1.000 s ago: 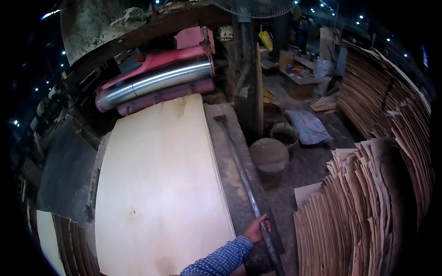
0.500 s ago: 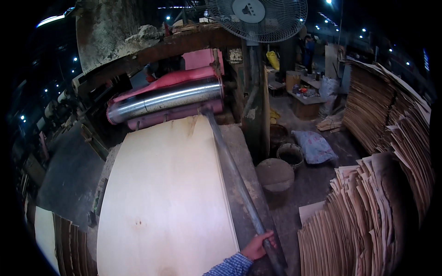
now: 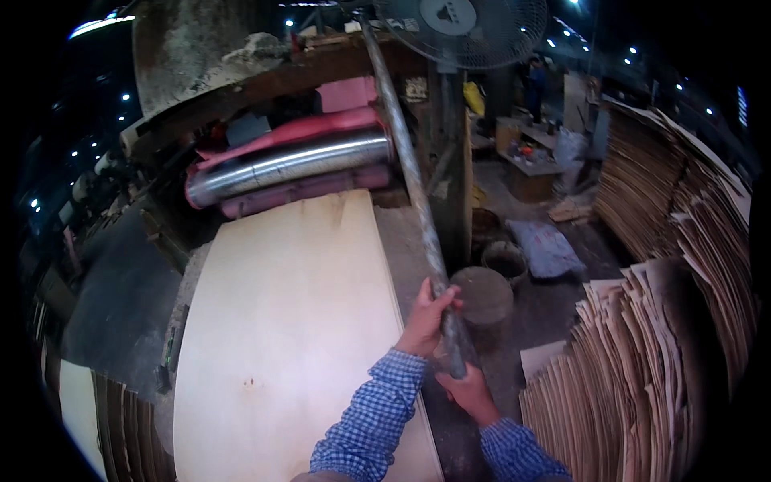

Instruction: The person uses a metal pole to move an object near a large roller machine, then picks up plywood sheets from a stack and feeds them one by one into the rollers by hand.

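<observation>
A long, scuffed grey metal pipe slants up and away, its far end reaching beside the fan. My left hand is wrapped round its lower part. At the near end my right hand grips the pipe, with some of its fingers hidden behind it. Below and left of the pipe lies a stack of pale wood veneer sheets; my left forearm passes over its right edge. Beyond the stack is a machine with a shiny metal roller and pink-red material along it.
A wire-caged fan stands at the top, near the pipe's far end. Tall stacks of brown veneer line the right side. A round-topped drum, a bucket and a pale sack sit on the floor. Someone in blue stands far back.
The pipe has swung up off the stack's right side, its far end now high beside the fan. My left hand has moved up and forward with it, and my right hand has come into view.
</observation>
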`<action>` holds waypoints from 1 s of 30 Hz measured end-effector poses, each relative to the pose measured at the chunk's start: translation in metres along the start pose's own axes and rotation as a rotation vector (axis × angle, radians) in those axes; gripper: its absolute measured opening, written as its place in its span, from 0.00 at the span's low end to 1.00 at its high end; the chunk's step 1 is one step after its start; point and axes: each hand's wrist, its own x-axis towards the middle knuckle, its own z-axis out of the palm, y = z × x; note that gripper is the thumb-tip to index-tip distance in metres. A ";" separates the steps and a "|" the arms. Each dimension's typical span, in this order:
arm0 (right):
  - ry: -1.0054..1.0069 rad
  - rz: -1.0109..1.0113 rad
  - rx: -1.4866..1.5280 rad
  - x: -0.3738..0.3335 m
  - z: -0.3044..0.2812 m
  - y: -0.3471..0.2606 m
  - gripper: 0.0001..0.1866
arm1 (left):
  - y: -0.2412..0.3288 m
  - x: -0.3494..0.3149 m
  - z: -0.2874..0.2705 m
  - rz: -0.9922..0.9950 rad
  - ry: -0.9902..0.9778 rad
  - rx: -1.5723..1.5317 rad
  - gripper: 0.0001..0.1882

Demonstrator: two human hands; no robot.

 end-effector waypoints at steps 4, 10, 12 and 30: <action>0.048 0.059 -0.028 -0.011 0.011 0.006 0.19 | -0.018 -0.021 -0.022 -0.151 -0.055 -0.068 0.16; 0.220 0.060 -0.804 -0.150 -0.070 0.184 0.34 | -0.053 -0.062 -0.006 -0.261 -0.234 -0.290 0.18; 0.090 0.092 -0.688 -0.229 -0.102 0.183 0.26 | -0.057 -0.051 -0.003 -0.203 -0.235 -0.377 0.19; 0.100 0.834 -0.138 -0.298 -0.207 0.126 0.28 | -0.334 -0.014 0.087 -0.795 0.091 -0.112 0.11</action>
